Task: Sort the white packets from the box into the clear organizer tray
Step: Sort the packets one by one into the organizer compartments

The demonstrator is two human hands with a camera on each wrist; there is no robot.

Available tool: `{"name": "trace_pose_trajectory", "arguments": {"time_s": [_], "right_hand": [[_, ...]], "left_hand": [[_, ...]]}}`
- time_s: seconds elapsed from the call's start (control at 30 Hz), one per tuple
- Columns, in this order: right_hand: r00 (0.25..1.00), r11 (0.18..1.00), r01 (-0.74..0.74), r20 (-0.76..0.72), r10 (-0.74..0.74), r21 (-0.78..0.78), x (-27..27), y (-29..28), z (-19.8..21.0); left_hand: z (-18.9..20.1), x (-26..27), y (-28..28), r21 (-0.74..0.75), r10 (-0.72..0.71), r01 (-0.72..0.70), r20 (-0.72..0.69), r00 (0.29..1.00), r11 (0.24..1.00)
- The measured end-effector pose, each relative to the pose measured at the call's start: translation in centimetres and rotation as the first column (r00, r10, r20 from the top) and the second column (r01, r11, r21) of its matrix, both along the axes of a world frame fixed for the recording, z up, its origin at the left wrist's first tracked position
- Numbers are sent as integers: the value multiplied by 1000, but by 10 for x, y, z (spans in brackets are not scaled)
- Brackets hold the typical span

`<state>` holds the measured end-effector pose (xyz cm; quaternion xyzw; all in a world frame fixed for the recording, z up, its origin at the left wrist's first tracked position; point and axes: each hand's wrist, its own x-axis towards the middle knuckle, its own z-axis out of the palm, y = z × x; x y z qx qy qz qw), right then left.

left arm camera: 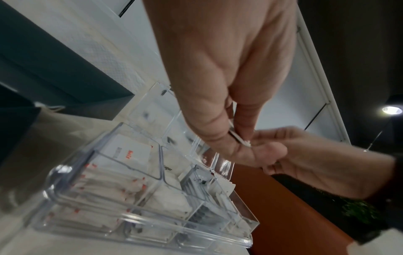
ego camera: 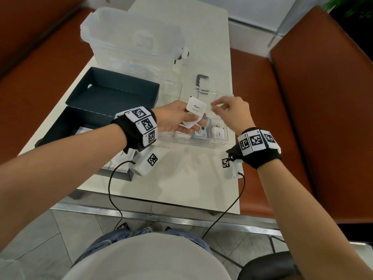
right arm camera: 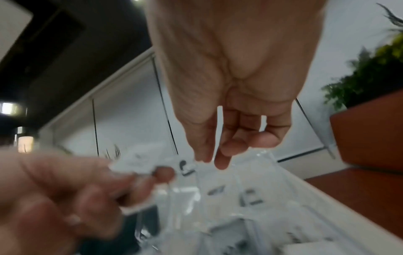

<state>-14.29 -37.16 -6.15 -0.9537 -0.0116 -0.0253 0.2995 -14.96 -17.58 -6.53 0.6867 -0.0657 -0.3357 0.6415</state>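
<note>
Left grip [ego camera: 177, 118] pinching a small stack of white packets [ego camera: 195, 107] — top one printed "Pepper", tilted, raised above the clear organizer tray [ego camera: 219, 143]. Right grip [ego camera: 232, 110] just beside the stack, thumb and forefinger nearly together, holding nothing that can be made out. Under both grips, tray compartments partly filled with packets. Left of the pinch, on the desk [ego camera: 181, 178] — the dark box [ego camera: 84, 126], open.
</note>
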Motion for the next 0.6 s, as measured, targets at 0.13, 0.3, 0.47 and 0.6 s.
{"name": "trace_pose_trajectory", "arguments": {"time_s": [0.13,0.3,0.47,0.6], "right_hand": [[993,981,-118,20,116,154,-7,22,15],[1000,960,-3,17,-2,281,-5,22,12],[998,951,-41,-29,52,307,-10,32,-1],[994,953,-26,-90,56,302,-4,36,-7]], "left_hand": [[0,-1,-3,-51,-15,15,-6,1000,999],[2,-1,-6,-166,76,-92,-104,992,982],[-2,-1,-7,-223,257,-306,-222,940,926],[-5,0,1,-246,314,-402,-329,891,882]]}}
